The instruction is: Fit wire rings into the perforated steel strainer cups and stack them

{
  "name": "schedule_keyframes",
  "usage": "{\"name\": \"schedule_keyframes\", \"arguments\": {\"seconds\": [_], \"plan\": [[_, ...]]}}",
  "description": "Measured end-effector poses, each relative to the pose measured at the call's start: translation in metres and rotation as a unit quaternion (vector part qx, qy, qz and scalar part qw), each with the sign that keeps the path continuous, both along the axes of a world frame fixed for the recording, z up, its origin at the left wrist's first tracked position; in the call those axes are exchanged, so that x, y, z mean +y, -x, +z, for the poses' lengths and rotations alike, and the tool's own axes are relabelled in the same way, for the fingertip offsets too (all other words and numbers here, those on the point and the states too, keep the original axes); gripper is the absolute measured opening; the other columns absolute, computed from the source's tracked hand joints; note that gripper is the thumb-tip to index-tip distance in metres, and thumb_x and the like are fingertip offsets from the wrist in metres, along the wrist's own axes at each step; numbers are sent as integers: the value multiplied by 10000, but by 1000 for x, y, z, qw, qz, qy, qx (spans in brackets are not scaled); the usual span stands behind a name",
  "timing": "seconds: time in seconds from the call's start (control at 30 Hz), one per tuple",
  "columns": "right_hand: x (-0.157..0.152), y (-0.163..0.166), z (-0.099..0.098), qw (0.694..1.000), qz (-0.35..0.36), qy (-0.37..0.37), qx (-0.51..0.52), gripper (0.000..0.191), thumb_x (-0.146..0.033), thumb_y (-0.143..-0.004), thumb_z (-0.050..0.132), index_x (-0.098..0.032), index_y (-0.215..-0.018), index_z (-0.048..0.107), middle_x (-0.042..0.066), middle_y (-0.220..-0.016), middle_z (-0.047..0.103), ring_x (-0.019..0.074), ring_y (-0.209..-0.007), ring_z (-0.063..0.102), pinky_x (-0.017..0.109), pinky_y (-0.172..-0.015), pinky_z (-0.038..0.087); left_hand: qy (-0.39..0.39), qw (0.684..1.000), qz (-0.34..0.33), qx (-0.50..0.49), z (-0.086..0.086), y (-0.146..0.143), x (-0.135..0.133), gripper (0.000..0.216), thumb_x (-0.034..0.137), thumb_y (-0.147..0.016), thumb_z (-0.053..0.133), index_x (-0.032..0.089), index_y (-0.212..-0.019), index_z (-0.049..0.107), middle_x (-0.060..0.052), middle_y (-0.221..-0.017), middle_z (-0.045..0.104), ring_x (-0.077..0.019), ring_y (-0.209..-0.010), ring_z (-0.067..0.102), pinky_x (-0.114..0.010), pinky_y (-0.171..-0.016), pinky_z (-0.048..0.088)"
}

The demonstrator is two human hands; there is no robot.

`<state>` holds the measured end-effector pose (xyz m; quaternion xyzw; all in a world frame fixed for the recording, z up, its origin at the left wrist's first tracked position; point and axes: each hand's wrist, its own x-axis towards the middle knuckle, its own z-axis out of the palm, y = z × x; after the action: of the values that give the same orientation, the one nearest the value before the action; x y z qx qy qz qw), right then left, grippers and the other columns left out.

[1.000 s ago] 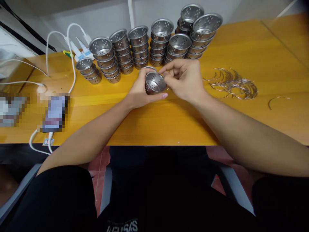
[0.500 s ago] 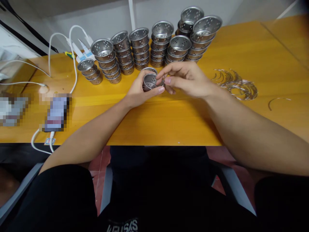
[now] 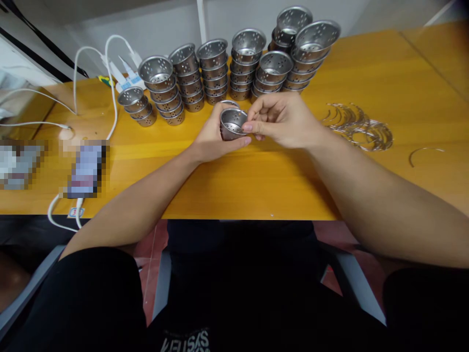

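Observation:
A small perforated steel strainer cup (image 3: 231,121) is tilted in my left hand (image 3: 210,139), with the fingers curled round its side and the thumb along the front. My right hand (image 3: 284,120) is at the cup's right rim, its thumb and forefinger pinched together. Whatever lies between those fingertips is too small or hidden to make out. Just behind the held cup, the rim of another metal cup (image 3: 230,103) shows, partly covered by my left hand. Thin curved wire pieces (image 3: 370,134) lie in a loose pile to the right of my right hand.
Several stacks of strainer cups (image 3: 212,73) line the back of the wooden table (image 3: 234,190). One single curved wire (image 3: 415,154) rests at the far right. On the left are a phone (image 3: 87,171), white cables and a power strip (image 3: 128,80).
The held cup has turned and shifted slightly right, its opening now more visible. My right fingers have closed into a pinch at its rim.

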<state>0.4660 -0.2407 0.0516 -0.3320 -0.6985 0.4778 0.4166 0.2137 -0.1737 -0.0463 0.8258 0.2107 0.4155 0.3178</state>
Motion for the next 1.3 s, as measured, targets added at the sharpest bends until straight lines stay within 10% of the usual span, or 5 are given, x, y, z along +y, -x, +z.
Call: {"name": "schedule_keyframes", "arguments": {"seconds": [0.27,0.6,1.0,1.3], "plan": [[-1,1,-5,1000,-9,-26,-7,634,-824,-745,1207,-359,-946,827,15,-781,711,246,-697,615,425,-603,541,2,1000,0,-2,0,1,0,1006,975,-976,874,296,-1608,485,-85,-1457,686,-294,-1338,839,-563,-1224,712],[9,-10,-19,957,-75,-271,-65,335,-625,-1226,803,-325,-1242,952,177,-1353,860,361,-1180,760,549,-997,616,-24,997,72,6,2,12,16,1070,1017,-938,875,272,-1608,503,-112,-1522,676,-319,-1438,772,-589,-1364,603],[4,3,-32,951,-58,-264,-149,346,-511,-1085,860,-339,-1380,918,140,-1613,763,490,-1531,710,718,-1231,706,-51,997,57,23,10,14,9,1077,1050,-982,785,305,-1684,451,-106,-1540,659,-332,-1465,777,-603,-1372,603],[12,-9,-29,944,-141,-252,-160,635,-429,-1119,772,-242,-1724,719,203,-1636,732,424,-1290,803,692,-1239,697,-71,986,151,-7,28,35,30,1103,1095,-1002,676,438,-1831,364,-104,-1680,690,-342,-1611,749,-530,-1405,618]]}}
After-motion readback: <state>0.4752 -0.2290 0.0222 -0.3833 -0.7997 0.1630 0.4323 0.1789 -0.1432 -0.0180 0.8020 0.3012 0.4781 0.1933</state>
